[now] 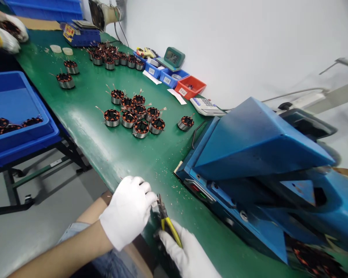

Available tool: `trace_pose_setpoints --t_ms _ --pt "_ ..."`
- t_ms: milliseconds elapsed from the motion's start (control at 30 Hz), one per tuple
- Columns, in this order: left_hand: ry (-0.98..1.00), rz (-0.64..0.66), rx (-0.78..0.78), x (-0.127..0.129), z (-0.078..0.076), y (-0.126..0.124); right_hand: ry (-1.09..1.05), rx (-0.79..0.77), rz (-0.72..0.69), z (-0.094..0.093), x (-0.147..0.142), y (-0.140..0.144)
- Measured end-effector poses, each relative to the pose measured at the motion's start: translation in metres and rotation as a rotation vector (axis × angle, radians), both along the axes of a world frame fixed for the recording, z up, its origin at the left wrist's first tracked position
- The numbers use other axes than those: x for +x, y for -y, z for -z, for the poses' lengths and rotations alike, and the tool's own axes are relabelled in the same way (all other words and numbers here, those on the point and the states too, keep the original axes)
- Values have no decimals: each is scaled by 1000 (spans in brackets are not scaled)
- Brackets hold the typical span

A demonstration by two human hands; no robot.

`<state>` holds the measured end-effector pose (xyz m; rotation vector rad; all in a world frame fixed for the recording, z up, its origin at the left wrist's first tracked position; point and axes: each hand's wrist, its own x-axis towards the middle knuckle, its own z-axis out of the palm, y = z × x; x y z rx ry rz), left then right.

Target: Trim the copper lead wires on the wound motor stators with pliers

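Yellow-handled cutters [167, 221] sit at the near edge of the green worktop [110, 150], their handles wrapped by the right hand [188, 253], which wears a white glove and comes up from the bottom of the view. The dark tip points away toward the left hand [129, 208], also gloved in white and curled into a loose fist just left of the tool. Whatever that fist encloses is hidden by the fingers; it looks closed around something small held right at the cutter's tip, likely so the blades can reach it, but what it is I cannot tell. Tiny copper-coloured snippets dot the worktop around both hands, which fits trimming being done over this spot.

Farther along, a cluster of wound stators [133, 114] stands upright with wire ends sticking up, kept together within reach; one lone stator [185, 122] lies apart to their right, near a calculator [206, 106]. More stators sit at the far end beside small blue and red bins [190, 87] and a green clock [174, 58]. A large blue machine [258, 154] fills the right side. At left a blue crate [14, 116] holds further wound parts, and another person's gloved hands [8, 33] work at the far left corner.
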<state>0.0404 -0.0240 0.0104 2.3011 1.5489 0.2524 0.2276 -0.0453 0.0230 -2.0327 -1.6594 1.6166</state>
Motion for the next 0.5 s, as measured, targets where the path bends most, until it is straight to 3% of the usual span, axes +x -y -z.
trace_pose_setpoints --t_ms 233,367,433,500 --pt "5 -3 9 1 0 0 34 36 32 13 -4 7" --pt "37 -2 18 0 1 0 -54 67 98 14 -2 2" --pt "56 1 20 -1 2 0 -53 146 122 14 3 -2" --pt "63 5 23 -1 2 0 78 306 110 16 10 -5"
